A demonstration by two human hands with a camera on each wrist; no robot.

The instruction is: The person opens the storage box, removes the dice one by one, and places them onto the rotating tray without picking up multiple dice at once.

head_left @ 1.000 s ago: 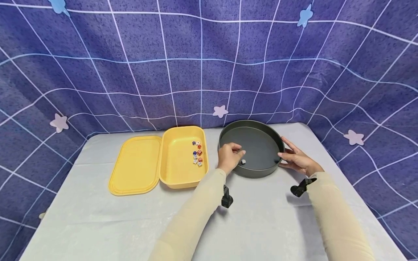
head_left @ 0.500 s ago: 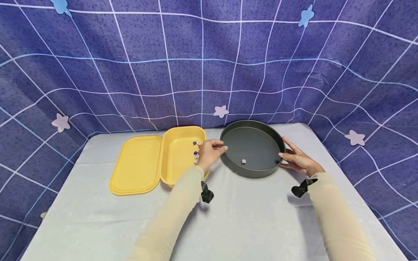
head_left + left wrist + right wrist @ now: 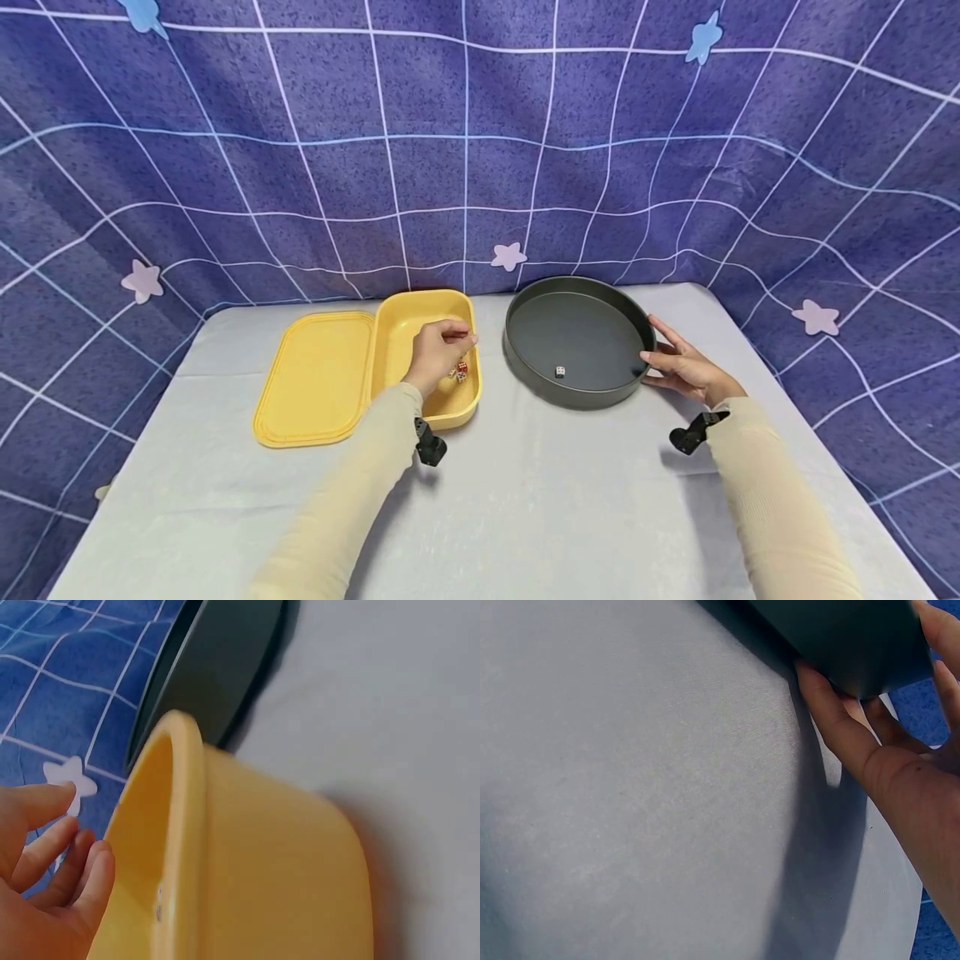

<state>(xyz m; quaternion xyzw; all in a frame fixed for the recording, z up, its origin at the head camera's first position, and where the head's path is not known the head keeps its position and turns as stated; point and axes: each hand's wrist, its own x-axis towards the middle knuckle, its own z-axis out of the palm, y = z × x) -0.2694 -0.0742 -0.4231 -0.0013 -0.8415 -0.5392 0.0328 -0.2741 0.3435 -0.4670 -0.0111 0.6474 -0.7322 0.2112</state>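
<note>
My left hand (image 3: 441, 352) hovers over the yellow box (image 3: 457, 412), its fingers loosely bent. A gap shows between thumb and fingers in the left wrist view, with nothing held there. Below it, red and white dice (image 3: 462, 367) lie in the box; the hand hides others. My right hand (image 3: 688, 367) grips the right side of a round dark pan (image 3: 517, 354), thumb at the rim and other fingers along the outer wall and underside. One white die (image 3: 560, 372) lies inside the pan near its front wall.
A yellow lid (image 3: 315, 379) lies flat on the table, against the box's left side. The white-covered table (image 3: 570, 500) ends at a blue gridded curtain (image 3: 420, 175) close behind the box and pan.
My left hand has moved left from the pan, across the gap, to above the yellow box. The right hand keeps its hold on the pan; the white die stays inside it.
</note>
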